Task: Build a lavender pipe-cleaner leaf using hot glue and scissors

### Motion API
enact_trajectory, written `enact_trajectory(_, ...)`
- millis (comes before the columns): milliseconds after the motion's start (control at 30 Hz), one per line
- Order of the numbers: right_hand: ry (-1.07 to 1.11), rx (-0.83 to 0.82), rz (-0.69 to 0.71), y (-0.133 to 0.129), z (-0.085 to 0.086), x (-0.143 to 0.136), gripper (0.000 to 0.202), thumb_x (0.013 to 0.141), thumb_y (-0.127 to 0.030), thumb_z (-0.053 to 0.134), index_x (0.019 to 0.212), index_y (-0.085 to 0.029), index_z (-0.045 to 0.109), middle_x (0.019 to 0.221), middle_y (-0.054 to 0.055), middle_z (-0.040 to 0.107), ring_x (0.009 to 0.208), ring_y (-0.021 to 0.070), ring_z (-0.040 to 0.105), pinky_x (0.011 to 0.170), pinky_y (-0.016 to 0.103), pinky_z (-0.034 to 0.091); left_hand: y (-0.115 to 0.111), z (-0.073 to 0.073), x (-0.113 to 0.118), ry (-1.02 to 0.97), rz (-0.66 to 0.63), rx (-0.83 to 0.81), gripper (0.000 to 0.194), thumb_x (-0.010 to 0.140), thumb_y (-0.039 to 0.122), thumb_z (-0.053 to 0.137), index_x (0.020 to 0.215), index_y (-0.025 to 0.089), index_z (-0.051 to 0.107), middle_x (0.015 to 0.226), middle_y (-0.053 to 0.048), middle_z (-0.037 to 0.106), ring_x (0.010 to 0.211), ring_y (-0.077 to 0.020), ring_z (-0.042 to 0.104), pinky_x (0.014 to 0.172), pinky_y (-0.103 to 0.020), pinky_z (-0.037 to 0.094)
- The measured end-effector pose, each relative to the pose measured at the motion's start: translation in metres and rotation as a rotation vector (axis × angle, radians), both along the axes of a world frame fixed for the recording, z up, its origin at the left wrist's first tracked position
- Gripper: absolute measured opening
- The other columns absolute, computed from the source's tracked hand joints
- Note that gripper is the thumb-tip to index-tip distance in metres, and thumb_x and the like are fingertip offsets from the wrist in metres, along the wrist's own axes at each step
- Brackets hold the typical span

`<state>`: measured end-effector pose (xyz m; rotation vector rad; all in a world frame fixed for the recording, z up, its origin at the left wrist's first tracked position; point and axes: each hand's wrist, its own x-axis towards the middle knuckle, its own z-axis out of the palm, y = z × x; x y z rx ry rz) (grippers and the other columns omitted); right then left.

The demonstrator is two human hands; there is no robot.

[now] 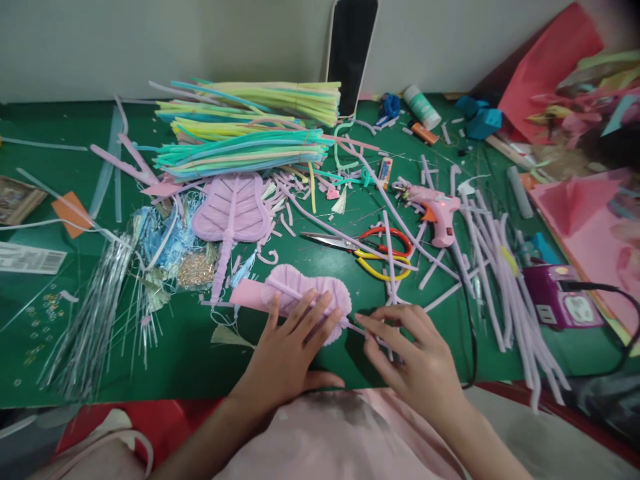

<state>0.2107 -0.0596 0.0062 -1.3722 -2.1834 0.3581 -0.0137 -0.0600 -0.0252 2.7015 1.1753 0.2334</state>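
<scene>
The lilac fuzzy fan piece (296, 281) lies on the green surface (180, 373), directly beneath the fingers of the left hand (293, 353), which is open and spread, palm down, its fingertips pressing on the ribbed face. The right hand (413, 343) is beside the piece's right end, thumb and fingers closed around the thin stem (355, 327) that sticks out there. A pink strip (247, 294) extends from the piece's left end, away from the right hand.

Beyond the left hand, a second lilac fan (232, 212) lies flat with its wrapped handle pointing toward the person. Scissors (350, 243) with red and yellow handles lie beyond the right hand, loose lilac stems across them. A pink glue gun (440, 212) lies farther off, beyond the scissors and to their right.
</scene>
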Motion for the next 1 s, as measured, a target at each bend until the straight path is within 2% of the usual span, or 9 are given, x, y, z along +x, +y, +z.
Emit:
enact_trajectory(133, -0.044, -0.019, 0.051, -0.002, -0.001, -0.004, 0.023, 0.087, -0.012, 0.061, 0.105, -0.019, 0.073, 0.091, 0.009, 0.064, 0.083, 0.0204, 0.057, 0.072, 0.037, 0.054, 0.0, 0.0, 0.003, 0.019, -0.011, -0.03, 0.087, 0.084, 0.075, 0.033, 0.152, 0.021, 0.033, 0.155, -0.013, 0.041, 0.145, -0.0317, 0.028, 0.116, -0.062, -0.001)
enact_trajectory(233, -0.062, -0.024, 0.05, -0.003, -0.004, -0.006, 0.021, 0.088, -0.015, 0.06, 0.104, -0.02, 0.074, 0.091, 0.009, 0.064, 0.082, 0.0198, 0.058, 0.073, 0.036, 0.055, 0.0, -0.001, 0.003, 0.017, -0.011, -0.042, 0.087, 0.084, 0.075, 0.035, 0.152, 0.021, 0.033, 0.154, -0.014, 0.041, 0.144, -0.0327, 0.028, 0.116, -0.062, 0.005)
enact_trajectory(433, -0.092, -0.014, 0.051, -0.003, -0.005, -0.006, 0.021, 0.089, -0.016, 0.06, 0.105, -0.02, 0.073, 0.091, 0.009, 0.065, 0.083, 0.02, 0.058, 0.073, 0.036, 0.055, -0.001, -0.002, 0.003, 0.014, -0.01, -0.043, 0.088, 0.083, 0.076, 0.036, 0.153, 0.021, 0.032, 0.154, -0.014, 0.041, 0.144, -0.0335, 0.028, 0.116, -0.063, 0.005)
enact_trajectory(700, -0.109, -0.036, 0.134, 0.003, -0.005, -0.025, 0.028, 0.088, -0.016, 0.061, 0.115, -0.016, 0.068, 0.103, 0.013, 0.063, 0.093, 0.0245, 0.057, 0.079, 0.04, 0.055, 0.004, 0.002, -0.021, 0.064, 0.126, 0.004, 0.1, 0.079, 0.078, 0.042, 0.153, 0.011, 0.03, 0.151, -0.025, 0.042, 0.142, -0.0452, 0.028, 0.11, -0.071, 0.007)
enact_trajectory(833, -0.13, -0.033, 0.165, 0.008, -0.007, -0.036, 0.032, 0.089, -0.018, 0.06, 0.12, -0.016, 0.067, 0.104, 0.014, 0.063, 0.092, 0.0255, 0.055, 0.078, 0.042, 0.055, 0.009, 0.003, -0.029, 0.074, 0.134, -0.025, 0.101, 0.077, 0.079, 0.043, 0.151, 0.01, 0.033, 0.149, -0.025, 0.045, 0.142, -0.0448, 0.029, 0.11, -0.072, 0.005)
enact_trajectory(1000, -0.125, -0.049, 0.173, 0.01, -0.01, -0.037, 0.032, 0.09, -0.018, 0.061, 0.121, -0.013, 0.066, 0.101, 0.013, 0.064, 0.09, 0.0249, 0.053, 0.077, 0.042, 0.055, 0.012, 0.002, -0.028, 0.078, 0.123, -0.03, 0.1, 0.078, 0.079, 0.04, 0.15, 0.009, 0.034, 0.149, -0.025, 0.045, 0.143, -0.0437, 0.028, 0.111, -0.072, 0.003)
